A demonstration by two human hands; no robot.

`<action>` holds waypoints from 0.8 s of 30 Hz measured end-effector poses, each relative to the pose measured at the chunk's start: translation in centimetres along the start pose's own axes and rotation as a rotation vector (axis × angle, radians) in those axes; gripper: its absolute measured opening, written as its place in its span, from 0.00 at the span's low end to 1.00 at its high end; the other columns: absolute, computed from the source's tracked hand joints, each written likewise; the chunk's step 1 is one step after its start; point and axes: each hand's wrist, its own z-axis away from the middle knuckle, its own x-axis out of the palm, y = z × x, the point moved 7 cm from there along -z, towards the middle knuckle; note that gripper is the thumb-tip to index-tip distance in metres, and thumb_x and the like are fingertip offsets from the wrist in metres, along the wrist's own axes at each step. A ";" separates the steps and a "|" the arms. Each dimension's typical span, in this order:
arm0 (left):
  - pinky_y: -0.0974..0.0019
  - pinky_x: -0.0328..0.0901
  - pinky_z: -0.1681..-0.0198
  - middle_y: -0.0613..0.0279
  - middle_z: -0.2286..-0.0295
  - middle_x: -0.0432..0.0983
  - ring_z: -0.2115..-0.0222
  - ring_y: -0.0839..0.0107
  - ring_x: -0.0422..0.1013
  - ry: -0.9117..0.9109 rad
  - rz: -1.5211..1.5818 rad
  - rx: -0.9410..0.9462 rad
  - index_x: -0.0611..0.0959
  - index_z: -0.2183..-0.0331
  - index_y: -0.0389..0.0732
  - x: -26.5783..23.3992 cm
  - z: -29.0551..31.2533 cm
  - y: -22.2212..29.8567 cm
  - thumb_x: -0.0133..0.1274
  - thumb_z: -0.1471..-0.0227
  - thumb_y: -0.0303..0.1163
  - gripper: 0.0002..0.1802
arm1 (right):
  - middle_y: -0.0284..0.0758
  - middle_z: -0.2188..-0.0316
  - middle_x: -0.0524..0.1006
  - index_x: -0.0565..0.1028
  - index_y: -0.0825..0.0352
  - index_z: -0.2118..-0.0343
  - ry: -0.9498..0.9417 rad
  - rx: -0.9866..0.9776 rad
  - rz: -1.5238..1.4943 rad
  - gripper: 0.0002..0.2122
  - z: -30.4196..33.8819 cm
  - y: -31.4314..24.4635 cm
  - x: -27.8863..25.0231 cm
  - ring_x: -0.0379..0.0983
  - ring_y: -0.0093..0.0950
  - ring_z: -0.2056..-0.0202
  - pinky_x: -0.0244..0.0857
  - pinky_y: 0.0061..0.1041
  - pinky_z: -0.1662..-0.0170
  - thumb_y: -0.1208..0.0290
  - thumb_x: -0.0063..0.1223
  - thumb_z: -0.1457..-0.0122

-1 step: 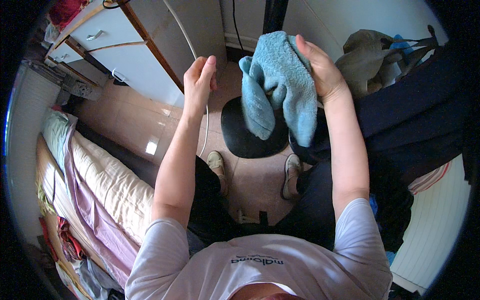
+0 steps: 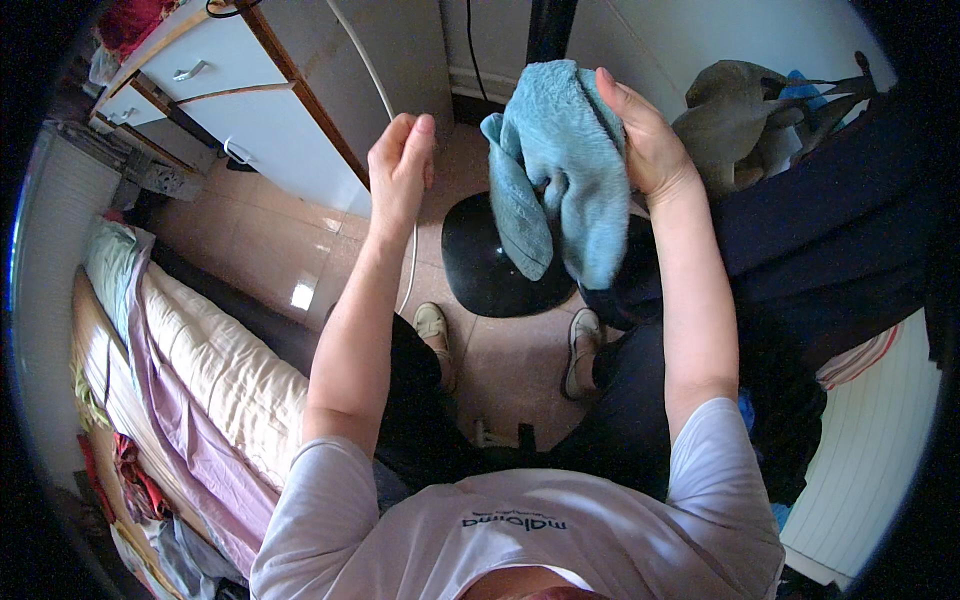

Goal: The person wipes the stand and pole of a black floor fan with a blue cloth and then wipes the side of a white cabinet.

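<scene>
A fluffy light-blue cloth (image 2: 565, 160) hangs in loose folds from my right hand (image 2: 655, 150), above a black seat-like pad. My right thumb points upward along the cloth's right edge, while the other fingers are hidden behind the fabric. My left hand (image 2: 402, 165) is raised to the left of the cloth and apart from it. Its fingers are curled closed with the thumb on top. Whether anything lies inside that fist is hidden. A white cord (image 2: 362, 55) passes behind the left hand and reappears beside the wrist.
Below the cloth is the black rounded pad (image 2: 500, 265). White drawers (image 2: 240, 130) stand at the far left. Folded bedding (image 2: 215, 330) lies on the left side. A grey-green bag (image 2: 725, 120) and dark fabric (image 2: 830, 220) are at the right. My shoes (image 2: 432, 325) rest on the tiled floor.
The cloth's folds have shifted slightly, and its lower right flap hangs a little farther left. Both hands stay nearly in place.
</scene>
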 end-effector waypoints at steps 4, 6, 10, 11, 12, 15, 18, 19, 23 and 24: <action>0.68 0.66 0.68 0.61 0.75 0.74 0.73 0.72 0.71 -0.208 -0.063 0.337 0.78 0.67 0.38 4.2 3.4 4.3 0.50 0.45 0.42 0.15 | 0.38 0.59 0.76 0.71 0.72 0.54 0.023 -0.050 0.081 0.24 0.0 -0.4 0.1 0.73 0.27 0.56 0.63 0.26 0.49 0.51 0.43 0.39; 0.64 0.68 0.67 0.56 0.73 0.76 0.72 0.66 0.74 -0.332 -0.272 0.375 0.79 0.66 0.39 5.9 3.7 4.0 0.50 0.46 0.43 0.16 | 0.38 0.57 0.75 0.70 0.72 0.53 0.012 -0.081 0.107 0.26 0.5 -0.9 -0.5 0.72 0.27 0.55 0.62 0.26 0.48 0.50 0.43 0.39; 0.61 0.70 0.69 0.54 0.73 0.77 0.72 0.61 0.76 -0.165 -0.704 0.165 0.80 0.65 0.38 3.6 1.2 -0.5 0.51 0.46 0.44 0.18 | 0.39 0.53 0.72 0.66 0.72 0.48 -0.025 -0.123 0.014 0.30 1.4 -1.8 -1.2 0.69 0.29 0.51 0.60 0.29 0.45 0.46 0.43 0.41; 0.62 0.70 0.70 0.53 0.74 0.77 0.72 0.64 0.76 -0.165 -0.664 0.201 0.79 0.64 0.37 3.2 1.1 -0.7 0.50 0.45 0.44 0.18 | 0.39 0.53 0.72 0.66 0.71 0.48 -0.070 -0.122 -0.062 0.30 1.3 -2.0 -0.8 0.68 0.29 0.50 0.59 0.30 0.45 0.46 0.43 0.41; 0.64 0.70 0.72 0.52 0.73 0.77 0.72 0.66 0.76 -0.250 -0.430 0.027 0.78 0.63 0.35 3.7 1.3 -1.1 0.50 0.45 0.45 0.21 | 0.39 0.53 0.72 0.66 0.71 0.48 -0.068 -0.125 -0.059 0.30 1.5 -2.1 -0.9 0.68 0.29 0.50 0.59 0.30 0.45 0.46 0.43 0.41; 0.67 0.71 0.69 0.46 0.69 0.75 0.70 0.65 0.75 -0.381 -0.040 -0.152 0.67 0.54 0.29 5.7 1.9 -2.8 0.53 0.49 0.53 0.35 | 0.38 0.52 0.72 0.66 0.70 0.48 -0.038 -0.150 -0.002 0.31 1.8 -2.0 -1.4 0.68 0.29 0.50 0.59 0.30 0.45 0.46 0.48 0.44; 0.62 0.64 0.54 0.43 0.61 0.72 0.56 0.61 0.69 -0.403 0.067 -0.002 0.66 0.53 0.32 7.0 2.4 -3.9 0.50 0.48 0.56 0.37 | 0.37 0.53 0.72 0.66 0.70 0.48 0.023 -0.132 0.129 0.32 1.6 -1.3 -0.7 0.68 0.28 0.52 0.58 0.27 0.46 0.49 0.57 0.49; 0.61 0.58 0.47 0.39 0.52 0.65 0.49 0.58 0.63 -0.500 0.115 -0.155 0.63 0.47 0.33 7.7 3.2 -3.6 0.48 0.48 0.58 0.40 | 0.36 0.54 0.73 0.66 0.69 0.48 -0.021 -0.106 0.111 0.32 1.6 -1.1 -0.4 0.68 0.30 0.52 0.57 0.27 0.45 0.51 0.59 0.50; 0.55 0.46 0.39 0.49 0.44 0.56 0.42 0.57 0.52 -0.458 0.574 -0.271 0.58 0.41 0.37 7.2 3.1 -2.2 0.51 0.50 0.57 0.45 | 0.36 0.55 0.73 0.67 0.70 0.49 0.020 -0.248 0.133 0.28 1.8 -3.1 0.4 0.68 0.30 0.52 0.57 0.28 0.45 0.60 0.62 0.51; 0.57 0.51 0.42 0.51 0.48 0.61 0.46 0.59 0.57 -0.419 0.542 -0.255 0.62 0.44 0.38 5.7 2.3 -2.2 0.56 0.53 0.54 0.42 | 0.36 0.56 0.74 0.67 0.70 0.50 -0.004 -0.296 0.157 0.25 1.8 -3.9 0.5 0.69 0.29 0.53 0.59 0.28 0.46 0.65 0.61 0.49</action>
